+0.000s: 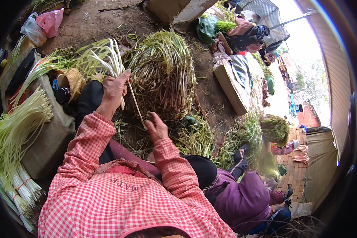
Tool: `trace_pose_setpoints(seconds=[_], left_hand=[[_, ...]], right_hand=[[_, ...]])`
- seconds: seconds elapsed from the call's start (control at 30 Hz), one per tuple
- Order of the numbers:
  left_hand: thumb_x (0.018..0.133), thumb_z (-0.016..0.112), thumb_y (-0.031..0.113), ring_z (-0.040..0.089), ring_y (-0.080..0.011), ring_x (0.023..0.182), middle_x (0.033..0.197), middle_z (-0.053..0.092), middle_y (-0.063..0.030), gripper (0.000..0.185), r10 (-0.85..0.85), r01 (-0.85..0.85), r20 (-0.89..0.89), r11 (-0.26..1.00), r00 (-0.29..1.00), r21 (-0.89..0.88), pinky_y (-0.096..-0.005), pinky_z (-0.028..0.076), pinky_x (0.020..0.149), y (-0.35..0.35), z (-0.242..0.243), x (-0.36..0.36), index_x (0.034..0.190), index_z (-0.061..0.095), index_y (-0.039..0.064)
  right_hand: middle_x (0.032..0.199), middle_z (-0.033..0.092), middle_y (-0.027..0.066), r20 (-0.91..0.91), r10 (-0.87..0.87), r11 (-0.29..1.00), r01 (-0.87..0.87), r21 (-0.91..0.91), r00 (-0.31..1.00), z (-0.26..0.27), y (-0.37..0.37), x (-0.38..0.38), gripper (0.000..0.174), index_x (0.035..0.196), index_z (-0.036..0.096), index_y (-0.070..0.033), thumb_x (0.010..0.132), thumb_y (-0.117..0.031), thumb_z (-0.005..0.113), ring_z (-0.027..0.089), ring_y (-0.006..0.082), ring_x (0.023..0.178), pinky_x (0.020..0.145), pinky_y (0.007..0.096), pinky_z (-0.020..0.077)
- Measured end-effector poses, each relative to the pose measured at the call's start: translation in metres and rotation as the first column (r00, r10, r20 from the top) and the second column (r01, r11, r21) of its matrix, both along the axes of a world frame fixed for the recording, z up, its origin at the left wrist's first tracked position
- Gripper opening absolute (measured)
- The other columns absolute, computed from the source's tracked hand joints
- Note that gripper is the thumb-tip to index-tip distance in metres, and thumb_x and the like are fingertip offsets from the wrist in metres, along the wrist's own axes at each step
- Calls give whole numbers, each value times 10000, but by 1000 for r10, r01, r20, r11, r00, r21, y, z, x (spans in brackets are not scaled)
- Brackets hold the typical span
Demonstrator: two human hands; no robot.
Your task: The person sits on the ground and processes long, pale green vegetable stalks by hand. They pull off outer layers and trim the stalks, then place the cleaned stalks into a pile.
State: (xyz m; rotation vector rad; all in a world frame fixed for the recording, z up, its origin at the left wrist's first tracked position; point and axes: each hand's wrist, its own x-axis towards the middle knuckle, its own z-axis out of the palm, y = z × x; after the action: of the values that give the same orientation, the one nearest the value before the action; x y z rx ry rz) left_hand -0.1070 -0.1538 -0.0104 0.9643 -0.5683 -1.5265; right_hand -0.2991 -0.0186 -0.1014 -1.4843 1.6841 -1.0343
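Observation:
My left hand [115, 89] grips a bunch of long, pale, leafy vegetable stalks [114, 64], their green ends fanning out at the upper left. One thin white stalk [135, 99] slants down from that bunch towards my right hand [157, 126]. Its lower end lies at my right thumb and fingertips, which pinch it. Beyond both hands lies a large heap of untrimmed stalks [163, 71], green at the tips and brown and withered lower down. Loose green leaf scraps [193, 138] cover the ground just right of my right hand.
On my left, cleaned pale stalks [20, 125] drape over a cloth-covered block [50, 142]; banded bundles [25, 184] are beneath. A black-capped container [62, 95] is near my left knee. A person in purple [241, 196] sits close on my right. A padded block [230, 84] lies further off.

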Motion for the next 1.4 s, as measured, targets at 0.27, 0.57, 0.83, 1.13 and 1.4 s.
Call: trace_pose_setpoints(seconds=[0.27, 0.57, 0.83, 1.13, 1.4], left_hand=[[814, 772, 266, 431, -49, 414, 697, 640, -50, 285, -217, 216, -5, 970, 976, 112, -214, 344, 340, 11, -2, -16, 824, 657, 5], [835, 733, 138, 499, -47, 427, 667, 647, -47, 138, -382, 381, -14, 918, 924, 106, -187, 367, 363, 20, -15, -35, 835, 659, 21], [832, 742, 161, 493, -50, 416, 614, 607, -24, 179, -334, 327, 54, 939, 941, 109, -185, 355, 358, 22, -17, -37, 769, 635, 32], [832, 749, 169, 502, -44, 416, 597, 573, 7, 197, -305, 297, 81, 949, 949, 104, -175, 350, 349, 22, -19, -36, 757, 603, 60], [831, 750, 165, 504, -51, 404, 586, 567, 11, 198, -281, 275, 95, 958, 955, 80, -180, 347, 346, 24, -20, -39, 752, 602, 60]], right_hand=[[650, 557, -38, 490, -63, 994, 10, 110, 869, 31, 2, 34, 193, 1029, 648, 0, 936, -168, 627, 476, 29, 523, 467, 196, 372], [745, 607, -33, 640, -74, 961, -118, 251, 765, 51, 7, 22, 236, 1069, 641, -6, 886, -148, 689, 489, 37, 575, 507, 189, 389], [757, 626, -23, 389, -3, 1000, -3, 15, 921, 34, 9, 21, 210, 1034, 660, 8, 867, -111, 706, 534, 42, 629, 564, 192, 433], [833, 648, 18, 472, -17, 999, -9, 52, 881, 50, 8, 19, 246, 1073, 624, 13, 930, -187, 630, 586, 75, 719, 657, 217, 486], [911, 645, 10, 438, -21, 999, -2, 54, 899, 34, 7, 22, 260, 1080, 633, 38, 857, -73, 708, 590, 75, 799, 725, 221, 493]])
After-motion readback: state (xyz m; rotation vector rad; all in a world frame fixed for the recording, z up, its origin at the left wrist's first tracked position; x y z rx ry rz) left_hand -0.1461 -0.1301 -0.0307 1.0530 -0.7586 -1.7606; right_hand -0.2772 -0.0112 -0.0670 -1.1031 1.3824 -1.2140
